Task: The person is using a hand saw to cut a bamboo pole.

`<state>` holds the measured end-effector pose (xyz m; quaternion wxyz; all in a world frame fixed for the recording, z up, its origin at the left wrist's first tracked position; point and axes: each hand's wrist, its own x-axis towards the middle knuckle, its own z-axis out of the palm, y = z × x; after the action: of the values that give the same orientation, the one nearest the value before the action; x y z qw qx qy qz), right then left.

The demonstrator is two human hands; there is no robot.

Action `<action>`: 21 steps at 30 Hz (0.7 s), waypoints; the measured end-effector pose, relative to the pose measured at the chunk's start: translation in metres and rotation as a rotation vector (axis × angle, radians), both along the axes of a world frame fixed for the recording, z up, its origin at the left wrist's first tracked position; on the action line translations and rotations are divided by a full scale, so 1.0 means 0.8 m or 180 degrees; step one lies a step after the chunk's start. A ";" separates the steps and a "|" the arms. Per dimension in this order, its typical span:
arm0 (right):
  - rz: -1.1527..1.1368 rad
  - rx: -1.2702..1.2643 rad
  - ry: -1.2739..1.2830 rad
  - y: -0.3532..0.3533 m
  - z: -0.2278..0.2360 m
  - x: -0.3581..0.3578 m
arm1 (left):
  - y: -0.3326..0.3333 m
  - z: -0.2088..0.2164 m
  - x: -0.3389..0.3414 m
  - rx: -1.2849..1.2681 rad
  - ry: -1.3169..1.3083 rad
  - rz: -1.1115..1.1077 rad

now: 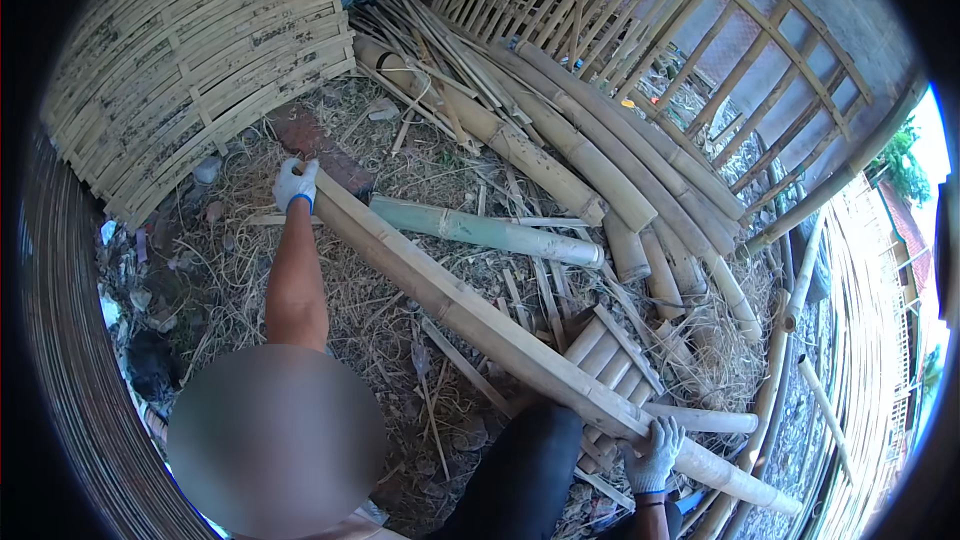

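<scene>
A long bamboo pole (470, 325) slants across the middle, from upper left to lower right. Along much of its length runs a pale, straight-edged face, as if split. My left hand (297, 186), in a white glove with a blue cuff, is closed round its far upper-left end. Toward the lower right my right hand (654, 454), also in a white glove, grips the same pole from its near side; part of its fingers is hidden. Beneath the pole, near my dark-clad knee (535, 460), lies a small slatted bamboo bench or rack (612, 360).
A greenish bamboo length (480, 230) lies just beyond the pole. Thick bamboo poles (570, 145) are piled at the back right, before a bamboo lattice fence (690, 40). A slatted bamboo panel (200, 50) stands at upper left. Straw and shavings (350, 290) litter the ground.
</scene>
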<state>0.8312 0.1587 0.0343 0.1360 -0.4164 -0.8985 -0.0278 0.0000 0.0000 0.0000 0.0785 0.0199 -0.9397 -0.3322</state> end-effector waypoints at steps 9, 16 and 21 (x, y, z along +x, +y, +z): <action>0.0121 -0.0460 -0.0085 0.002 0.052 -0.054 | -0.008 -0.030 -0.033 -0.0108 0.0230 -0.0127; -0.0367 -0.0350 -0.0287 0.014 0.041 -0.046 | 0.001 -0.049 -0.052 -0.0281 0.0007 -0.0266; -0.0362 -0.0374 -0.0121 0.018 0.041 -0.039 | 0.000 -0.043 -0.063 -0.0210 0.0077 -0.0318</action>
<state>0.8004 0.1729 0.0668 0.0926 -0.4735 -0.8759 0.0094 -0.0504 -0.0003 -0.0344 0.0738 -0.0336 -0.9490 -0.3048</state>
